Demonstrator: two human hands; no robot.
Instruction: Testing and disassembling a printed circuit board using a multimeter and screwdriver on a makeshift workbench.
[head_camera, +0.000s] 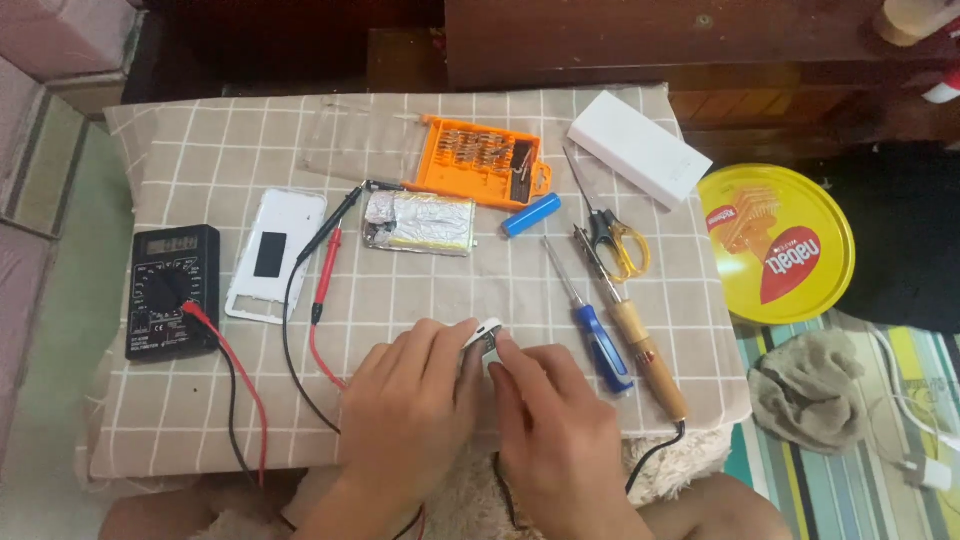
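My left hand (408, 400) and my right hand (553, 420) meet at the front of the checked cloth (200, 150), both pinching a small white and grey part (484, 336) between their fingertips. Most of the part is hidden by my fingers. Just beyond it lie a foil-wrapped flat pack (420, 222) and the red probe (327, 270) and black probe (330, 222) of a black multimeter (173, 290). A blue-handled screwdriver (596, 335) and a wooden-handled soldering iron (640, 340) lie right of my right hand.
A white back cover (275, 255), an orange bit set (482, 160), a blue cylindrical cell (531, 214), yellow-handled scissors (615, 240) and a white box (640, 148) lie farther back. A yellow round tin (778, 244) and grey rag (808, 388) sit off the right edge.
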